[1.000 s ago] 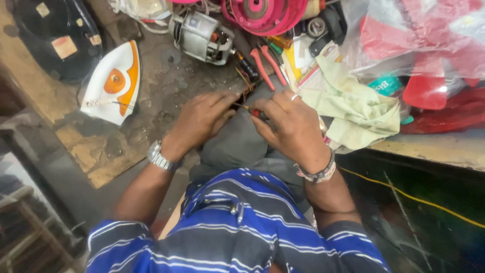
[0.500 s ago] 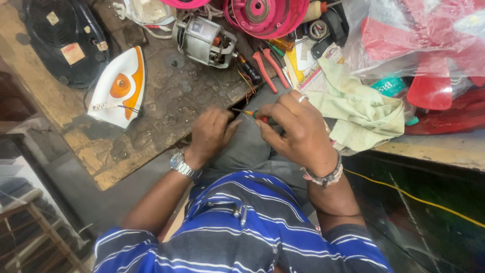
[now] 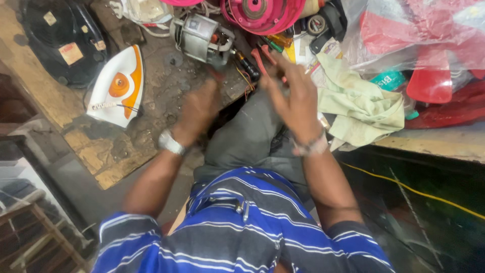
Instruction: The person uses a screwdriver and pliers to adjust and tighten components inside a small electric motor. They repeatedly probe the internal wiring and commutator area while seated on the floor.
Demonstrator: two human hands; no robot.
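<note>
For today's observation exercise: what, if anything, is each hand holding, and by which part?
It cannot be told. Both the left hand and the right hand are motion-blurred above the workbench edge, near an electric motor; no held object shows clearly.

One head-worn camera looks steeply down, close over the workbench (image 3: 166, 101) and lap.

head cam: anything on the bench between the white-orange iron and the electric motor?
Nothing lies there. In the head view, the stretch from the iron to the motor is bare, stained wooden benchtop. The blurred left hand is below that line.
</note>
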